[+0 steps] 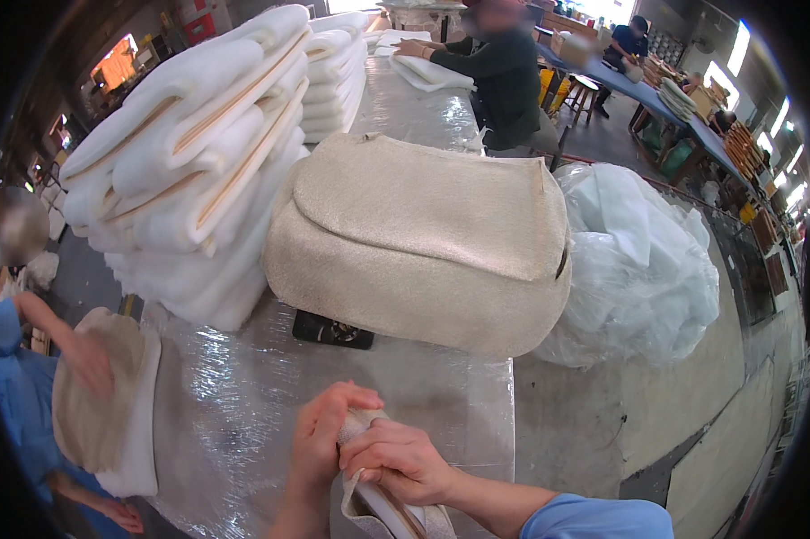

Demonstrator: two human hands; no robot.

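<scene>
Near the lower edge, a beige fabric cushion cover (358,420) stands on end between my hands, with white padding (380,505) showing in its open side. My left hand (318,438) is closed around the left of its upper end, fingers bent over the top. From the right, my right hand (400,460) grips the fabric edge beside it, fingers curled and close to the left hand. The lower part of the cover runs out of view. Beyond my hands lie large beige cushions (423,260), one on another, with a flat dark object (333,331) partly under them.
Folded white padding (198,135) is piled high at the left. A clear plastic bag (638,260) of white material sits at the right. Shiny plastic covers the table (234,404). At the left, a co-worker's hand (86,364) touches another beige cushion (109,422). Another person (504,85) works at the far end.
</scene>
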